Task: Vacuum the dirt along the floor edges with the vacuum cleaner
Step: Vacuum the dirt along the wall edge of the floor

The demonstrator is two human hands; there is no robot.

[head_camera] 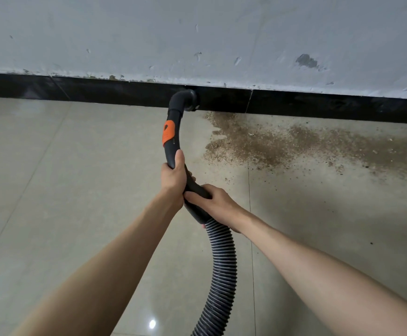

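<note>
**dustbunny_42:** ok so where's the actual mess? The dirt (282, 144) is a brown, gritty band on the tile floor (52, 190), hugging the black baseboard (100, 90) at the far edge and running off to the right side of the view. It's thickest near the middle and thins out toward the right. The floor to the left of the nozzle looks clean from here.

**tilefan:** and the nozzle (189, 99) is parked right at the baseboard, just left of where the dirt starts. Can't tell if its mouth is touching the skirting or only close to it.

**dustbunny_42:** grip-wise: left hand (173, 177) is wrapped around the black curved handle (172, 139), thumb up along it, just below the orange button (168, 132). Right hand (209, 197) holds the lower end of the same handle, right above where the ribbed hose (222, 263) begins. Both hands closed on it, touching each other.

**tilefan:** key thing imo: the dirt band's long axis runs left to right along the wall, and all of it lies to the right of and beyond the hands. The right hand is on that side, the left is closer to the nozzle. So I'd guess the next move is a sideways sweep to the right, keeping the nozzle tight to the baseboard.
</note>
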